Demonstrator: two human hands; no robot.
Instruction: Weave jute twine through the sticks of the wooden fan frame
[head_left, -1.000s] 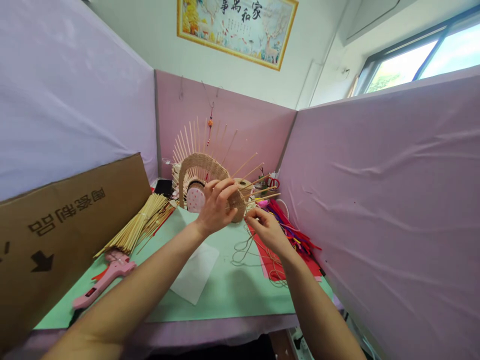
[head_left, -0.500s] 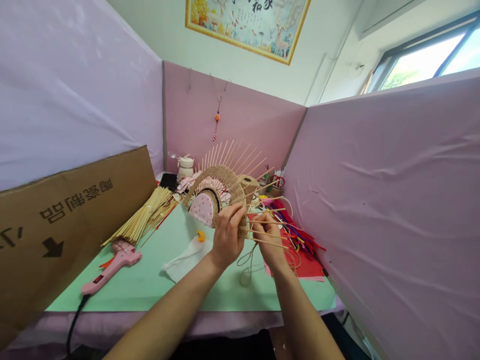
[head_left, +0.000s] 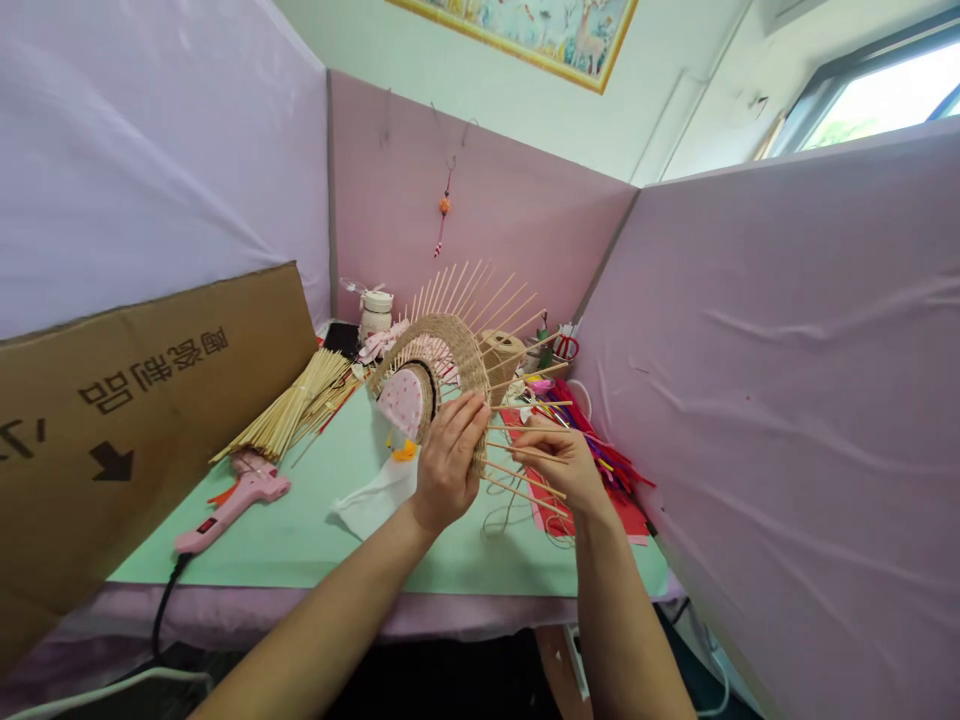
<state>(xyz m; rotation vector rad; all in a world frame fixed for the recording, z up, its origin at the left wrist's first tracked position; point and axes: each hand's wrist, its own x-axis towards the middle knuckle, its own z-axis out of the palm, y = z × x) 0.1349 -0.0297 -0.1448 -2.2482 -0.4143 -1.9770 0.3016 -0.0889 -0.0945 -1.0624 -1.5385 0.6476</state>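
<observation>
A woven fan-shaped piece point(head_left: 459, 345) is held upright over the table, with thin wooden sticks point(head_left: 517, 318) poking out past its curved band. Its inner part is a white half-round patch with pink dots point(head_left: 403, 402), edged in black. My left hand point(head_left: 452, 465) is closed around the lower right of the woven band, thumb hidden behind. To its right, my right hand point(head_left: 561, 458) pinches thin twine among the lower sticks; the fingers hide most of that strand. Loose loops of twine point(head_left: 504, 515) hang below the sticks, between both hands.
A pink glue gun point(head_left: 236, 505) and a bundle of sticks point(head_left: 289, 410) lie at left beside a cardboard sheet point(head_left: 150, 400). A white cloth point(head_left: 375, 495) lies in front. At right are red sheets point(head_left: 626, 518) and colourful fuzzy stems point(head_left: 611, 465); a twine spool point(head_left: 501, 350) stands behind.
My right hand has moved right, away from the woven band, out toward the stick tips. My left hand keeps its hold on the woven piece. The camera view has tilted down slightly.
</observation>
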